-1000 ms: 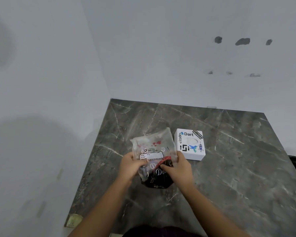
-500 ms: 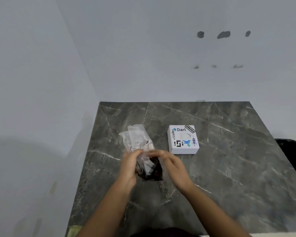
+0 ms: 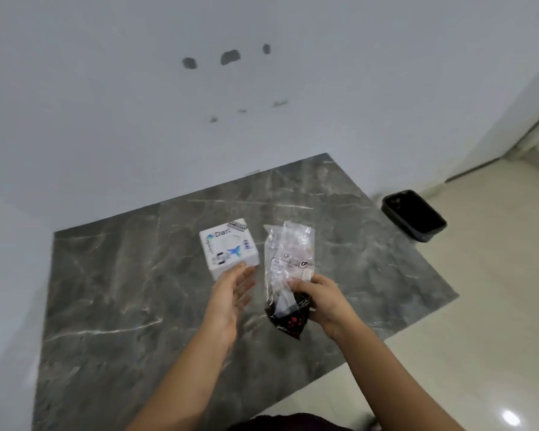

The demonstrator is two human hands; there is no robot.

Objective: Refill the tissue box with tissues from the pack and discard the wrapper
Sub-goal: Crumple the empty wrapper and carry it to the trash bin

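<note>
Half a second ago both hands were pinched together on the wrapper in front of the person; now the left hand (image 3: 231, 293) has let go and the view has swung right, bringing a bin on the floor into sight. That left hand hangs flat and open, fingers spread, palm turned toward the wrapper, its fingertips just reaching the near corner of the tissue box (image 3: 228, 247). The right hand (image 3: 321, 298) alone holds the wrapper (image 3: 288, 275), fingers and thumb closed around its middle where the clear plastic meets the dark printed end. The clear upper part stands up crumpled toward twelve o'clock, with a white label on it; the dark end with red dots hangs down toward six. It looks limp, though whether any tissues are left inside I cannot tell.

The tissue box is a small white cube with printed stickers, sitting on the grey marble table (image 3: 137, 290) at about ten o'clock from the wrapper, just beside it but apart. The black bin (image 3: 414, 214) stands on the pale tiled floor (image 3: 495, 306) off the table's far right corner, at about two o'clock from the right hand, well apart. A white wall (image 3: 168, 119) with a few dark marks rises behind the table.
</note>
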